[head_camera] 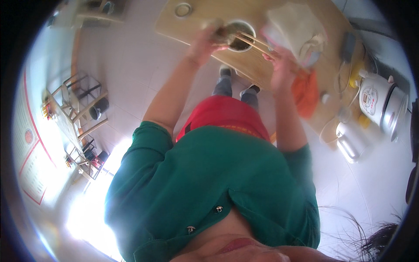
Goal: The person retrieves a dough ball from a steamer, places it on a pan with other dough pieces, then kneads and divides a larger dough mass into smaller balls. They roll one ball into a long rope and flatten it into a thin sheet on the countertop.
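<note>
My left hand (202, 44) grips a small see-through jar or cup (223, 35), blurred, with dark contents. It is tilted over the left side of a white bowl (252, 30). Dark greenish-brown food (238, 43) lies in that bowl, near the front edge of a wooden table (206, 11). A pair of wooden chopsticks (257, 44) is held in my right hand (282, 65), to the right of the bowl. Their tips reach over the bowl to the mouth of the jar or cup. Motion blur hides whether they touch it.
A small round dish or lid (183, 10) sits at the table's far left. Right of the bowl lie a pale cloth or bag (288, 24) and an orange cloth (305, 93). Farther right stand a rice cooker (376, 96) and a metal container (353, 142). Stools or tables (77, 108) are at left.
</note>
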`<state>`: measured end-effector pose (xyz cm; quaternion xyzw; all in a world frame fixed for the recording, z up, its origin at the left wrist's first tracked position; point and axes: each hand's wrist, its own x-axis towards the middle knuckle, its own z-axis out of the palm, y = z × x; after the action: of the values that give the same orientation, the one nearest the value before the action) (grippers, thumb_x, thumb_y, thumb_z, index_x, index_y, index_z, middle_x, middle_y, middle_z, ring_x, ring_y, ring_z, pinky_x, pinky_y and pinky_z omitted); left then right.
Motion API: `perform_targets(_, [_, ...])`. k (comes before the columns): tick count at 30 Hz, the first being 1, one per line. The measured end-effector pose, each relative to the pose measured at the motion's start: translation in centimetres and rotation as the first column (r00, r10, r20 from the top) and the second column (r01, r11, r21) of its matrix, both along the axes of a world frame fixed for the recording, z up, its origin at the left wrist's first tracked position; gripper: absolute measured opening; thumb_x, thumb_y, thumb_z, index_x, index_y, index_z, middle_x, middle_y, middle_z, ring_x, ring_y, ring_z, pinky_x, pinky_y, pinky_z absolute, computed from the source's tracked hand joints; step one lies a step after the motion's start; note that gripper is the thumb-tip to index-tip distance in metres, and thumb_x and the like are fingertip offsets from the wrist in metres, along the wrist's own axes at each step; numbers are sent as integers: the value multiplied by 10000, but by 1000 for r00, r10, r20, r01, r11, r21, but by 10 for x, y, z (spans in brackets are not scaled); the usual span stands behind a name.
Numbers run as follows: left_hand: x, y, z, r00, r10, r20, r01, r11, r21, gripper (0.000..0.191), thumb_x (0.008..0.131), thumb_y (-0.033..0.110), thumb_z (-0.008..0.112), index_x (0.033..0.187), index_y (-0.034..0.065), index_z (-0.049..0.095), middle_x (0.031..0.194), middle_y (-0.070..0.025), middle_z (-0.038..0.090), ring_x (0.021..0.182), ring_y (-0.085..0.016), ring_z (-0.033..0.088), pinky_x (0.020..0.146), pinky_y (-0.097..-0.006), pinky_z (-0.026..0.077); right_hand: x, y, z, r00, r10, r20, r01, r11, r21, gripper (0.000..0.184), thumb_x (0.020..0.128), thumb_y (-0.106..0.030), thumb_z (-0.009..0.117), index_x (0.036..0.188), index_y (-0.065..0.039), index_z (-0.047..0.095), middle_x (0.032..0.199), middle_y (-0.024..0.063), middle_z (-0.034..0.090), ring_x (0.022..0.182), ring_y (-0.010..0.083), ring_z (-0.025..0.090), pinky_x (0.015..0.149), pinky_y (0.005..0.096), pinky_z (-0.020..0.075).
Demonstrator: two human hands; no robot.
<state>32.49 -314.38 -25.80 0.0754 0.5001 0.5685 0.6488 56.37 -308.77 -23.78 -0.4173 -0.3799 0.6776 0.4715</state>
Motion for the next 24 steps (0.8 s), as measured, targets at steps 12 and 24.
perform_targets(12, [-1, -4, -5, 989, 44, 138, -57, 994, 94, 597, 960, 435, 472, 1407, 51, 374, 1334, -175, 508, 1168, -332, 559, 945, -479, 514, -5, -7, 8, 997, 74, -5, -74, 995, -62, 340, 1019, -292, 461, 1104, 22, 559, 973, 136, 598, 832, 235, 634, 854, 417, 547])
perform_targets(24, [4, 0, 13, 1000, 25, 17, -26, 997, 75, 573, 973, 440, 424, 1412, 76, 371, 1376, -162, 480, 1235, -333, 505, 987, -514, 478, 3, 2, 2, 996, -80, -30, 79, 997, -17, 310, 1012, -304, 477, 1020, -4, 554, 926, 127, 606, 795, 248, 630, 817, 413, 542])
